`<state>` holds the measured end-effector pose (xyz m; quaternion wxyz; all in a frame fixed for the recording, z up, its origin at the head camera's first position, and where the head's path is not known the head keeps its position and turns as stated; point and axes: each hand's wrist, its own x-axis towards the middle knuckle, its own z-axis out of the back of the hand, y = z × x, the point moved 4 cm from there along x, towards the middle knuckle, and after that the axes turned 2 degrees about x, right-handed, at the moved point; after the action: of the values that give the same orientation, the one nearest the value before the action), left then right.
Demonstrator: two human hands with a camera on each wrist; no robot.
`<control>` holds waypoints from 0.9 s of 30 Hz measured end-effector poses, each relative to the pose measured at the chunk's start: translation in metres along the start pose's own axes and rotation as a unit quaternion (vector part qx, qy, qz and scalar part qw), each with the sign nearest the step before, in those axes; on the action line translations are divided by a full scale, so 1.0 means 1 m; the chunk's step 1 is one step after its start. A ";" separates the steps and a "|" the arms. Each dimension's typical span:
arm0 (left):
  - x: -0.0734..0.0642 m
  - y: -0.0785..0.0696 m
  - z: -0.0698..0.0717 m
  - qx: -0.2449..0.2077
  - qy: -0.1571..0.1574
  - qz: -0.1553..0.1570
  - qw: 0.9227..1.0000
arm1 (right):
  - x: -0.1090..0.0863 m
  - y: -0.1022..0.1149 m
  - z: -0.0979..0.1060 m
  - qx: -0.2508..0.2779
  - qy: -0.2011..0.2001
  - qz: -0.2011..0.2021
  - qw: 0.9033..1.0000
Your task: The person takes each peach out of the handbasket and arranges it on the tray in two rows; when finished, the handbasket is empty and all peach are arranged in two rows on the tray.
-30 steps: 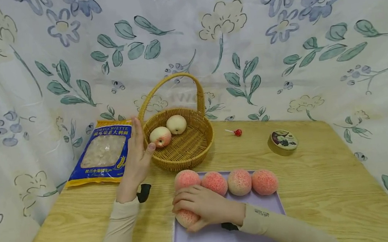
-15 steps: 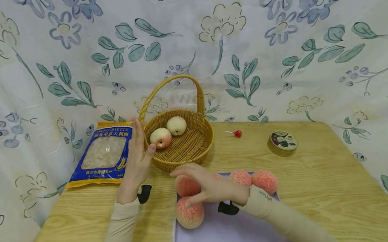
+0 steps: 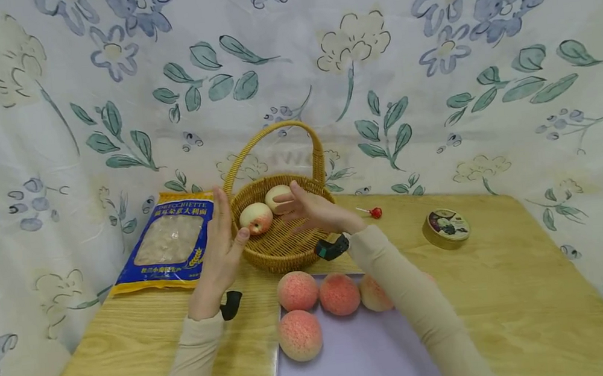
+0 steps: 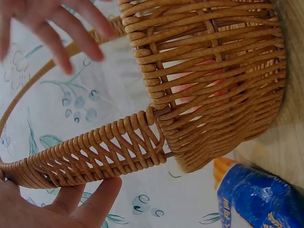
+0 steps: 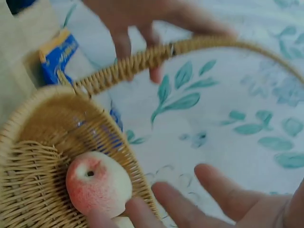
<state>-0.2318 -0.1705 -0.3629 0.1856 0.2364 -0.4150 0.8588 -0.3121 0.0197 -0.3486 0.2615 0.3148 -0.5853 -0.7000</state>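
basket (image 3: pixel 277 260) standing near bench's (image 3: pixel 513 288) back edge, handle (image 3: pixel 268 129) arching roughly along it | right hand (image 3: pixel 317 210) hovering nearer its bowl, fingers spreading, holding nothing; left hand (image 3: pixel 222 253) flanking handle, fingers extending, contact unclear | since earlier: right hand shifting from tray (image 3: pixel 345 359) to basket

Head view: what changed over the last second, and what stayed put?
The right hand let go of the front peach on the tray and moved forward to above the basket, its fingers spread and holding nothing. Unchanged: the left hand beside the basket handle, two pale peaches inside, the pasta bag, the round tin.
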 end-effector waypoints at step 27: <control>-0.006 -0.002 0.002 0.009 -0.014 -0.015 1.000 | 0.103 -0.045 -0.034 -0.260 0.040 -0.080 0.961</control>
<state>-0.2255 -0.1716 -0.3643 0.1905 0.2557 -0.4066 0.8562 -0.3553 -0.0702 -0.4112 0.3005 0.3098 -0.3445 -0.8337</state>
